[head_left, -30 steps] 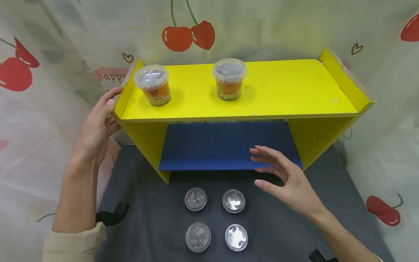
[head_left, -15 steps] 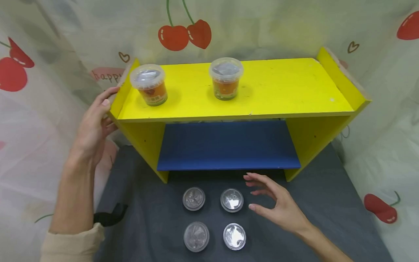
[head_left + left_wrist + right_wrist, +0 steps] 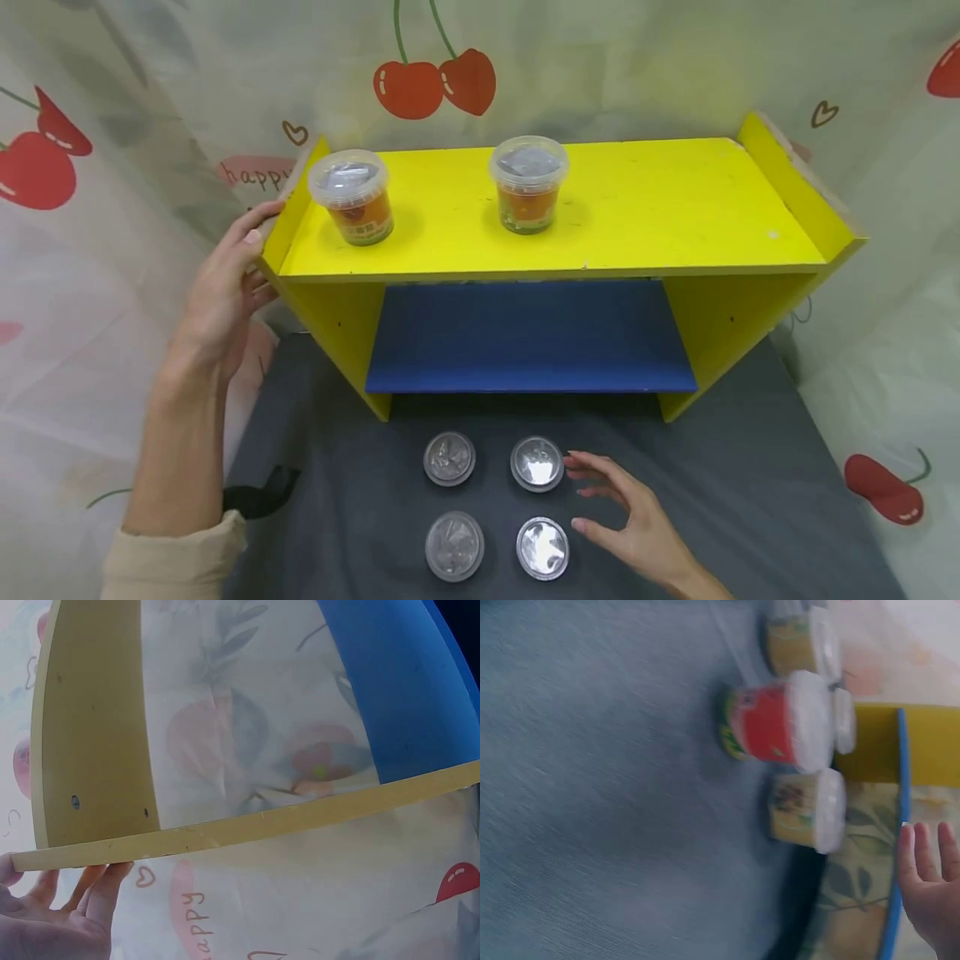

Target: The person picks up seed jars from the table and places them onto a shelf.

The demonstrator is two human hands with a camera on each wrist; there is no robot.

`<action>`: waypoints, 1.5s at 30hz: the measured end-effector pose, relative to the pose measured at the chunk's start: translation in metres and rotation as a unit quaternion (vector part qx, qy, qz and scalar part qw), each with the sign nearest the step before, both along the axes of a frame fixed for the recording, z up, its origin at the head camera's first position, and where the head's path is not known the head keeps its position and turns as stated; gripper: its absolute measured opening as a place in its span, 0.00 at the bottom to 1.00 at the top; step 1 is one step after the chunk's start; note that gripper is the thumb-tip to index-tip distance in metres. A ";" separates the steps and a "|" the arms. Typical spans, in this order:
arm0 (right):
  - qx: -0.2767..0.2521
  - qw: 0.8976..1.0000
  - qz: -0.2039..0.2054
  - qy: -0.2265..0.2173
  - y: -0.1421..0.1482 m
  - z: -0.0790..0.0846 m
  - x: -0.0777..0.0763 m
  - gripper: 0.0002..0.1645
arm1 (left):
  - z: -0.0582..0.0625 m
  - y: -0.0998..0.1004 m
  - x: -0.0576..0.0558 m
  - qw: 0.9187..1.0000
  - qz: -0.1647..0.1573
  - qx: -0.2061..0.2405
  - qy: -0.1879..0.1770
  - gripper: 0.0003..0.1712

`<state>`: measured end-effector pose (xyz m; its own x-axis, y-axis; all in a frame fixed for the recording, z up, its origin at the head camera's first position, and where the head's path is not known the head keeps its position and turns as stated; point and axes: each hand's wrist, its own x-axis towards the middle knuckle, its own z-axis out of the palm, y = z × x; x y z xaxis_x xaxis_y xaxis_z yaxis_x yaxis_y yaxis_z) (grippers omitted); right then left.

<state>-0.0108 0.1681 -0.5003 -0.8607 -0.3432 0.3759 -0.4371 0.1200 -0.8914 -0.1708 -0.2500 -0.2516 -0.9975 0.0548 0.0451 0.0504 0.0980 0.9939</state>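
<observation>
While the left grip (image 3: 223, 285) grasps the left end of a yellow shelf (image 3: 645, 196), fingers and thumb bent around the edge of its side panel, a person's right grip (image 3: 643, 525) hangs released over a dark grey surface (image 3: 337, 508), its fingers loosely bent, the thumb apart from them and nothing held. Four small lidded cups stand upright on the surface to the left of the right grip. The far right cup (image 3: 537, 463) sits just beside its fingertips, though whether they touch cannot be told, and the near right cup (image 3: 542, 548) is just off its thumb. Farther left of that grip are the far left cup (image 3: 449, 458) and the near left cup (image 3: 454, 546); a red label (image 3: 766, 724) shows on one of the cups in the blurred right wrist view. To the right of the left grip, on the shelf's top, stands a clear-lidded tub (image 3: 362, 218), with a second tub (image 3: 527, 208) farther along. Beyond the right grip, within the shelf, lies a blue board (image 3: 525, 337). A cherry-print sheet (image 3: 652, 67) hangs behind, and below the left grip a beige sleeve (image 3: 172, 557) rings the forearm near a black strap (image 3: 258, 498).
</observation>
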 end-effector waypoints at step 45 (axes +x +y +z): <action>0.173 0.980 0.040 -0.083 -0.015 -0.100 0.031 0.48 | -0.001 0.002 0.001 1.000 0.008 -0.014 0.003 0.28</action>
<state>0.0198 0.1533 -0.5998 -0.8654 -0.4945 0.0808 -0.3091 0.3998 -0.8629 -0.1701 -0.2479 -0.2528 -0.9980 0.0400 0.0493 0.0540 0.1261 0.9905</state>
